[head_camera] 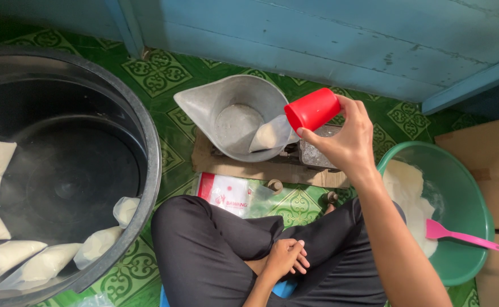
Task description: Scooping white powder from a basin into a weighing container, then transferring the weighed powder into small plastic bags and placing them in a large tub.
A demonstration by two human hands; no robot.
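My right hand [346,142] holds a red plastic cup [312,109] tilted on its side, its mouth against a clear bag of white powder [271,135]. That bag leans inside a grey metal scale pan [204,102] resting on a small scale. My left hand [286,257] lies loosely curled on my crossed legs in black trousers and holds nothing.
A large black tub [147,142] at left holds several filled white bags [39,264]. A green basin [465,187] of white powder with a pink scoop [460,236] sits at right. A stack of empty plastic bags [229,196] lies before my knees. A blue wooden wall is behind.
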